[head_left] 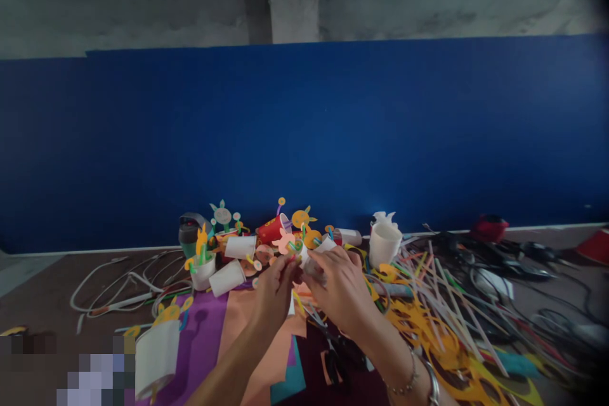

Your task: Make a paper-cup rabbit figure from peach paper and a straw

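Observation:
My left hand (pixel 276 285) is closed in a pinch at the middle of the table. Its fingertips meet at the rim of a white paper cup (pixel 304 255); what they pinch is too small to make out. My right hand (pixel 340 282), wearing bracelets at the wrist, is wrapped round that cup and hides most of it. A green straw piece and a pink paper cutout (pixel 286 242) show just behind the fingers. Below my right hand lie black-handled scissors (pixel 335 358) on dark paper.
Several white cups (pixel 227 278) with straws and paper cutouts stand or lie behind and left. A red cup (pixel 272 229) lies at the back. Loose straws (pixel 457 304), yellow paper scraps (pixel 428 336) and cables (pixel 566 292) spread to the right. Purple paper (pixel 202 330) lies left; a blue panel (pixel 304 133) borders the table.

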A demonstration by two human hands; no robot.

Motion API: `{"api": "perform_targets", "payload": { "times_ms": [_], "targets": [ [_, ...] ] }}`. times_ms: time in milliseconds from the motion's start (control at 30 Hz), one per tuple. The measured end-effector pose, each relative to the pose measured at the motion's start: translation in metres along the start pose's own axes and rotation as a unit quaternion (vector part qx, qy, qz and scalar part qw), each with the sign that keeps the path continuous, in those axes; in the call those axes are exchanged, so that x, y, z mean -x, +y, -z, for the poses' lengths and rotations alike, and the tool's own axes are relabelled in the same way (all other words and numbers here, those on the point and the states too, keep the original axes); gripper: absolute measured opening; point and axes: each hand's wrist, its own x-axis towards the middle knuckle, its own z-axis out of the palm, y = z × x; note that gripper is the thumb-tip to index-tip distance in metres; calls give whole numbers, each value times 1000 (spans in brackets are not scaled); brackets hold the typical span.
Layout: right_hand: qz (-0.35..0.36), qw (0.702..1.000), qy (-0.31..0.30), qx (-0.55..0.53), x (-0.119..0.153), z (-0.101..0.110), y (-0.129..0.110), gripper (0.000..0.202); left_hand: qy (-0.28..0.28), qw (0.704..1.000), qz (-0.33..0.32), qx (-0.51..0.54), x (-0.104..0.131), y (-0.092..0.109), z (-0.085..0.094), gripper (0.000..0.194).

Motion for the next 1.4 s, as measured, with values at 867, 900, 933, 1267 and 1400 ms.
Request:
{"api": "perform_targets", "payload": {
  "times_ms": [867, 900, 933, 1267, 1400],
  "targets": [
    [-133, 930, -93, -331, -13, -16, 31, 15, -169, 985, 24, -17, -1, 3, 19, 31],
    [-143, 927, -87, -337, -14, -18, 34, 16, -136, 988, -19, -75, 0, 3, 19, 35],
    [-151, 924, -79, -343, -15, -20, 37, 17, -104, 983, -66, -138, 1, 3, 18, 37],
    [-248, 859, -100, -436, -17, -18, 34, 28, 16, 845, -322, -427, 13, -13, 9, 38],
    [-208, 899, -80, -378, -17, -18, 37, 29, 2, 854, -301, -425, 8, -17, 13, 32]
  ]
}}
